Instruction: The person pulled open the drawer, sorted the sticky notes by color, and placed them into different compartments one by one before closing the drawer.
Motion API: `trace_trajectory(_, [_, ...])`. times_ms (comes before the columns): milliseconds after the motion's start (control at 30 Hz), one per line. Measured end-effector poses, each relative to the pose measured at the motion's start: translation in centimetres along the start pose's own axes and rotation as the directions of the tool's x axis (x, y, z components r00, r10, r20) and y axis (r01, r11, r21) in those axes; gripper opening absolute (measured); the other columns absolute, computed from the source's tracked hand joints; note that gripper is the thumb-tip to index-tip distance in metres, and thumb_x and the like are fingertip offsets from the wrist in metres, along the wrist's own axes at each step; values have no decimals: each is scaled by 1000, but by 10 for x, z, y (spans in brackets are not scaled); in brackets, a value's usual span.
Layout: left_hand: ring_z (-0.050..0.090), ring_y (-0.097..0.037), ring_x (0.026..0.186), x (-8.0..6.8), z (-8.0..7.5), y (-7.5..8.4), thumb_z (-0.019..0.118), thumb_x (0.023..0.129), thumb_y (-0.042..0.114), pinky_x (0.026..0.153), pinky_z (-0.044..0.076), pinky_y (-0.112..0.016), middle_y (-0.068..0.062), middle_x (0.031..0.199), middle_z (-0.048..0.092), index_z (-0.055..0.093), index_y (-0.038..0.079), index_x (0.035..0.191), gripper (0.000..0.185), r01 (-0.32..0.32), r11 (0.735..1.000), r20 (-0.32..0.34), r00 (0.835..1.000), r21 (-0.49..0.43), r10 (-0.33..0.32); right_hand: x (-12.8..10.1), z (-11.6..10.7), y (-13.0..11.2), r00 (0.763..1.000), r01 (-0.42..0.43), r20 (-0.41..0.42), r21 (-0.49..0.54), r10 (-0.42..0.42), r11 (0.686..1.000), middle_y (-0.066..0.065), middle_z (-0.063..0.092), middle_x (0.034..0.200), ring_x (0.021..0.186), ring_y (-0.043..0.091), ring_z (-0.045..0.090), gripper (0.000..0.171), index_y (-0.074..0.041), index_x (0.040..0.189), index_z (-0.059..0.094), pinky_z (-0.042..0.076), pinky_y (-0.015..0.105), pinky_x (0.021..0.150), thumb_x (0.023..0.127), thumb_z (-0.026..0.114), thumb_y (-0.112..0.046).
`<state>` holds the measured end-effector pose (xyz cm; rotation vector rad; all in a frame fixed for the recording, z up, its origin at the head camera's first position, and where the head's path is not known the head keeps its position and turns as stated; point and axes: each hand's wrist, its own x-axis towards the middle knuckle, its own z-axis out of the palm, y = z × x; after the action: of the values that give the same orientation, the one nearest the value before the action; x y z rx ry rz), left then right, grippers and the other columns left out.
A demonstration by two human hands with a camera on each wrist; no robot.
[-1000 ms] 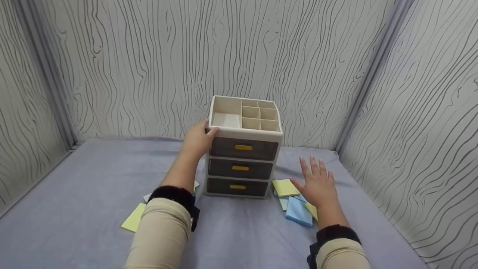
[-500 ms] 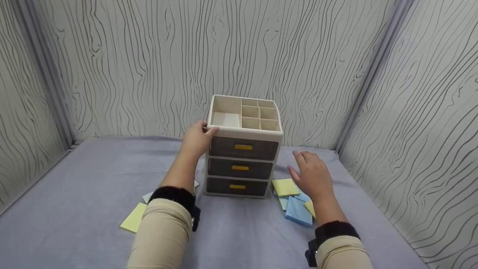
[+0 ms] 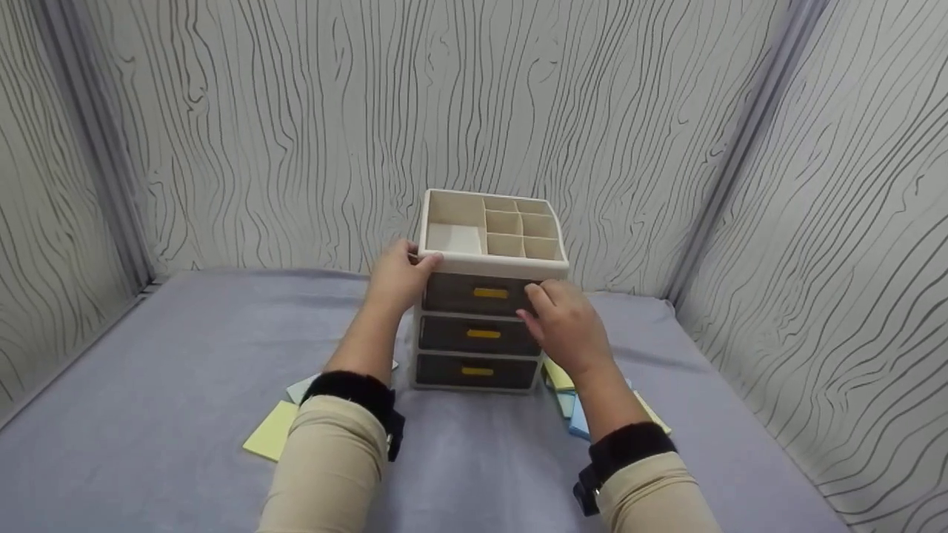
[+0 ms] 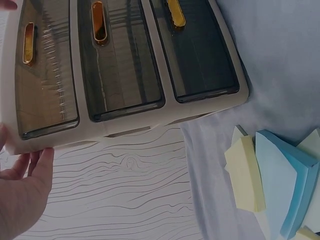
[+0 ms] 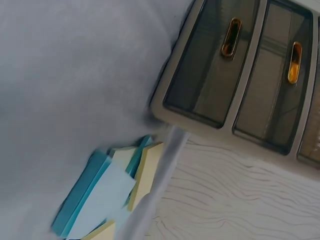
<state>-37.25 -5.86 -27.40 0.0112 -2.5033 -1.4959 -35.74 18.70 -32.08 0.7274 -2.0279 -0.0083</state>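
Near the back edge of the table [image 3: 148, 414], the organizer [image 3: 489, 296] stands upright with all three drawers closed. Left hand [image 3: 396, 277] steadies its top left corner, fingers curled round the rim. Right hand [image 3: 566, 326] rests at the right end of the top drawer [image 3: 481, 294], fingers loosely bent and holding nothing. Opening is just starting; the next move likely calls for hooking the yellow handle [image 3: 490, 293] and pulling straight out while the left hand braces.

Head view high, wrist views close, all sharing drawer unit [image 3: 485, 311]
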Motion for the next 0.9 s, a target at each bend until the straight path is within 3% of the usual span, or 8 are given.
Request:
trace_trajectory(267, [52,-25,104,1,-1,2,58,88,37,89,43,-39,-11,112,56,50,7,110,38,72,996,17,997,-56,-71,15,6,-11,995,99,7,-12,-99,995,5,54,86,78,22,54,22,-6,93,58,48,35,69,79,71,-17])
trace_trajectory(467, [51,-26,106,1,-5,7,61,86,36,92,40,-42,-11,112,55,50,7,111,39,135,985,38,990,-103,-132,21,9,-14,995,95,35,-50,-94,994,5,55,84,77,22,55,19,-5,90,59,49,35,69,79,70,-15])
trace_trajectory(767, [51,-26,105,3,-5,11,61,85,36,91,41,-43,-10,110,56,51,8,111,40,171,980,37,985,-104,-168,29,15,-18,990,142,31,-138,-139,980,6,53,76,69,22,54,5,-5,82,54,48,34,60,82,59,-4])
trace_trajectory(900, [52,-26,106,4,-4,10,61,86,36,92,41,-42,-10,111,56,51,7,112,41,177,979,38,984,-106,-173,29,17,-19,987,159,-9,-166,-163,973,6,52,73,65,22,53,8,-5,78,54,47,33,56,81,53,2])
